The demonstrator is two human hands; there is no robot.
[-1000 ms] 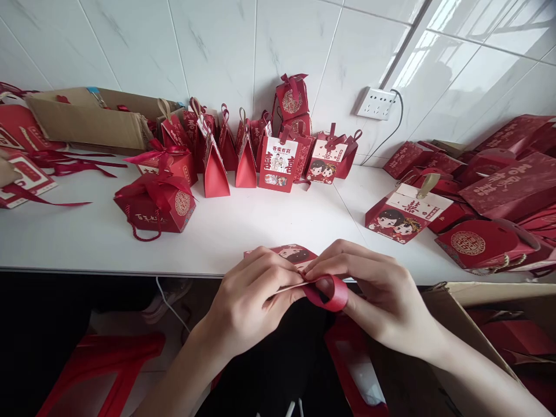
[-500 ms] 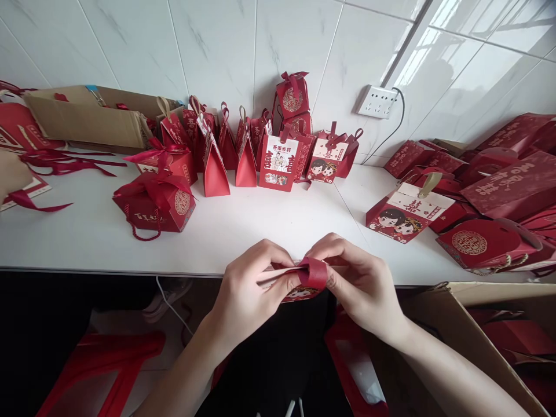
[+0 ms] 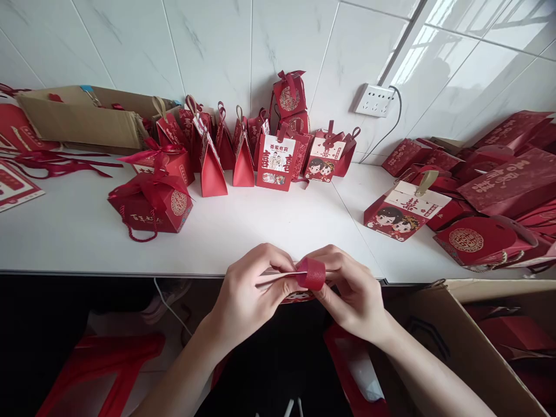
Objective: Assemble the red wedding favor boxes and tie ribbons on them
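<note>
Between my hands, at the table's front edge, is a small gift box (image 3: 297, 297) with white top flaps and a printed cartoon front. A dark red ribbon loop (image 3: 315, 274) curves up from the top of it. My left hand (image 3: 256, 292) pinches the flaps from the left, thumb in front and fingers behind. From the right, my right hand (image 3: 351, 292) grips the top beside the ribbon loop, its thumb at the loop's lower edge. My hands hide most of the box.
Finished red gift boxes (image 3: 275, 162) stand in a row along the tiled wall. A ribbon-tied box (image 3: 152, 208) sits left, and more boxes (image 3: 504, 185) pile up right. A cardboard carton (image 3: 478, 347) stands below right, a red stool (image 3: 99, 370) below left. A power strip (image 3: 374, 100) is on the wall.
My right hand has shifted slightly left, its thumb now lower by the ribbon loop. The loop looks rounder and more open. At the far left, another person's hand has left the view.
</note>
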